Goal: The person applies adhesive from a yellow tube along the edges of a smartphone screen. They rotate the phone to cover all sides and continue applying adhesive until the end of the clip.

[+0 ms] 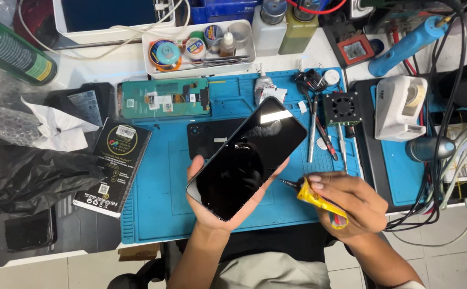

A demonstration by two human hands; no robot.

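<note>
- Far to the left of the left hand's grip, one green can [14, 48] lies on its side above one heap of black plastic wrap [30, 174], with one crumpled white paper [57, 128] between them.
- Just left of that grip, one black printed box [114, 167] lies partly on the blue work mat [158, 208].
- Above and left of the grip, one green phone frame [164, 99] lies flat on the mat; above it stands one white tray [198, 49] of small round tins and bottles.
- In the grip itself, the left hand [220, 208] cups one black phone [246, 158] from beneath, fingers wrapped round its lower edges, screen up and tilted, raised over the mat.
- Right behind the phone, one dark back cover [206, 140] lies on the mat.
- Just right of the phone, the right hand [348, 200] closes round one yellow glue tube [319, 200], whose dark nozzle tip sits very close to the phone's right edge.
- Above the right hand's grip lie about three slim hand tools [319, 136] and one small black fan [342, 107].
- Further right stand one white device [402, 107] and one blue handheld tool [407, 45].
</note>
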